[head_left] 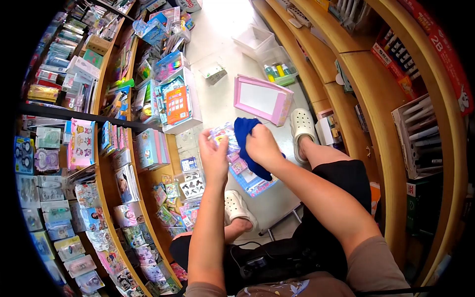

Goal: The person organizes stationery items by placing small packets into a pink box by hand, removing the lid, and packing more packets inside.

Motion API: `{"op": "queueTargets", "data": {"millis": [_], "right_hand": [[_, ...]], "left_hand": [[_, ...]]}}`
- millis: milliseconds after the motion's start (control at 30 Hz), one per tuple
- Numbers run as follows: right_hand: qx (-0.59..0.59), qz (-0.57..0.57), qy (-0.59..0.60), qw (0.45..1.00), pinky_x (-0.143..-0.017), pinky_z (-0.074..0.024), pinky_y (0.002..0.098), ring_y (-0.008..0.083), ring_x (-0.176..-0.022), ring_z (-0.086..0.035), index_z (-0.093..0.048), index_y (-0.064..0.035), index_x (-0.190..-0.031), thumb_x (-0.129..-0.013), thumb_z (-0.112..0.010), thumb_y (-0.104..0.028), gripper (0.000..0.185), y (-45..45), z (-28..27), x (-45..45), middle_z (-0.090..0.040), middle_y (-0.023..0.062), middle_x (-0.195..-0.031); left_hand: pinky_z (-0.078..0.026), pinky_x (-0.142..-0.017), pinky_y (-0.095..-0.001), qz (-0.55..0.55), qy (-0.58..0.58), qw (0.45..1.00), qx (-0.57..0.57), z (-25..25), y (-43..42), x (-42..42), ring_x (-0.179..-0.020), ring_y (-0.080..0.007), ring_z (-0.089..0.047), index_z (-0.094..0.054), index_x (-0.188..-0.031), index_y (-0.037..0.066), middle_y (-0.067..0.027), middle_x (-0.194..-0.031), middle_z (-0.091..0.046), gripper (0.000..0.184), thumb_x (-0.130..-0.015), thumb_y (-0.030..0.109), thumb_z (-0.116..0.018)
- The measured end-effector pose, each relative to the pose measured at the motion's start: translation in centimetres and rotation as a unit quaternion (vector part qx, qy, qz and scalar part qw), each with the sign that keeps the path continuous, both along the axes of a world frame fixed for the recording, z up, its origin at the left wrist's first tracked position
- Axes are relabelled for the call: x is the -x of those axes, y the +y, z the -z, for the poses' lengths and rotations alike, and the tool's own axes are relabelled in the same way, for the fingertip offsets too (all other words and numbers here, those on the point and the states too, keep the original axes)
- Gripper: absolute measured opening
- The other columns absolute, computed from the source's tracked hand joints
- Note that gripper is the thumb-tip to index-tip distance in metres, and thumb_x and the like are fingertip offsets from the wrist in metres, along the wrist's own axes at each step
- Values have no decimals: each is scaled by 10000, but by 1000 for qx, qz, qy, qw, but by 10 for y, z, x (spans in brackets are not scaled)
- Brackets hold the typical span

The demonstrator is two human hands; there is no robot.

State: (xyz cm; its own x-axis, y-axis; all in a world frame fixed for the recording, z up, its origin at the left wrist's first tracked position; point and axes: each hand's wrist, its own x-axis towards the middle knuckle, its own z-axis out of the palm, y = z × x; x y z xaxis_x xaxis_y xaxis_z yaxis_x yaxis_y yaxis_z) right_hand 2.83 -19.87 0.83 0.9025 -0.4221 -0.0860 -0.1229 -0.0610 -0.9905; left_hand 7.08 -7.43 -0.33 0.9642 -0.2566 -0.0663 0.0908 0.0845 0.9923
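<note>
In the head view, my left hand (214,157) is closed on the edge of a small colourful packet (225,136) with a pale purple, patterned front. Bunched in my right hand (262,147) is a dark blue cloth (243,129), which lies against the right side of the packet and hangs down below my fingers. Beneath both hands, partly hidden by them and the cloth, are a pink packet (239,165) and a light blue item with a grid pattern (257,186).
A pink open box (288,106) lies on the floor ahead, near clear bins (254,37) and bottles (278,70). Crowded shelves (101,173) line the left, and wooden shelves (368,69) the right. My feet in white clogs (303,126) flank the items.
</note>
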Motion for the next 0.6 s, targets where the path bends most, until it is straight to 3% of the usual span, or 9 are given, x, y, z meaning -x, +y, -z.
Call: {"op": "queueTargets", "data": {"millis": [67, 133, 200, 333, 400, 467, 533, 567, 600], "right_hand": [[0, 67, -20, 998, -582, -441, 416, 331, -631, -607, -546, 19, -725, -779, -472, -65, 124, -7, -1, -1, -532, 265, -647], [-94, 104, -51, 989, -537, -435, 364, 255, -572, -591, -554, 7, -717, -792, -464, -46, 128, -18, 16, -10, -563, 195, -623], [-274, 31, -38, 960, -553, -431, 259, 138, -620, -540, -537, -40, -812, -821, -426, -17, 114, -43, -32, 2, -545, 34, -696], [-335, 106, -119, 929, -587, -470, 267, 138, -664, -558, -521, -39, -969, -897, -506, -180, 159, -68, -47, 10, -568, 50, -794], [-380, 139, -130, 905, -463, -388, 259, 125, -545, -483, -486, -50, -842, -877, -477, -132, 89, -70, -54, 8, -497, 40, -679], [-401, 152, -121, 896, -397, -344, 256, 122, -484, -445, -470, -58, -789, -876, -462, -130, 113, -71, -53, 7, -463, 37, -623], [-398, 139, -94, 902, -387, -338, 260, 128, -480, -445, -473, -61, -809, -896, -461, -175, 144, -75, -46, 6, -465, 40, -627], [-403, 140, -70, 902, -469, -365, 270, 142, -560, -469, -483, -61, -864, -905, -452, -220, 167, -77, -39, 6, -486, 46, -694], [-409, 141, -47, 900, -551, -392, 281, 156, -639, -494, -493, -62, -919, -915, -444, -265, 210, -79, -32, 6, -507, 51, -762]], "left_hand": [[-531, -759, -345, -38, 57, 997, 44, 6, 7, -3, -821, -248, -634, -381, -1016, 6, -216, -996, -588, 224, -819, -63, -464], [-529, -770, -378, -37, 138, 988, 67, 44, 30, -11, -836, -280, -632, -414, -941, 3, -229, -998, -588, 183, -775, -62, -450], [-528, -703, -355, -27, 249, 966, 67, 81, 49, -7, -772, -242, -628, -451, -894, -4, -189, -903, -613, 183, -714, -36, -438], [-509, -491, -358, -78, 308, 938, -137, 191, 72, 29, -534, -231, -552, -394, -939, 62, -113, -670, -489, 228, -727, -8, -445], [-492, -441, -321, -20, 354, 901, -252, 223, 67, 49, -539, -207, -577, -441, -1021, 57, -112, -706, -541, 295, -756, 77, -570], [-499, -515, -356, 74, 301, 868, -389, 265, 59, 63, -622, -249, -603, -485, -1006, 32, -133, -733, -576, 342, -723, 131, -649], [-483, -628, -382, 114, 149, 869, -458, 288, 43, 70, -734, -296, -596, -501, -955, 13, -171, -820, -573, 371, -687, 175, -701], [-475, -684, -394, 131, 70, 861, -486, 294, 33, 73, -789, -319, -592, -509, -929, 3, -189, -863, -572, 391, -669, 196, -728], [-462, -723, -405, 121, 83, 853, -501, 300, 24, 73, -851, -334, -567, -506, -939, 4, -190, -900, -563, 411, -665, 208, -735]]}}
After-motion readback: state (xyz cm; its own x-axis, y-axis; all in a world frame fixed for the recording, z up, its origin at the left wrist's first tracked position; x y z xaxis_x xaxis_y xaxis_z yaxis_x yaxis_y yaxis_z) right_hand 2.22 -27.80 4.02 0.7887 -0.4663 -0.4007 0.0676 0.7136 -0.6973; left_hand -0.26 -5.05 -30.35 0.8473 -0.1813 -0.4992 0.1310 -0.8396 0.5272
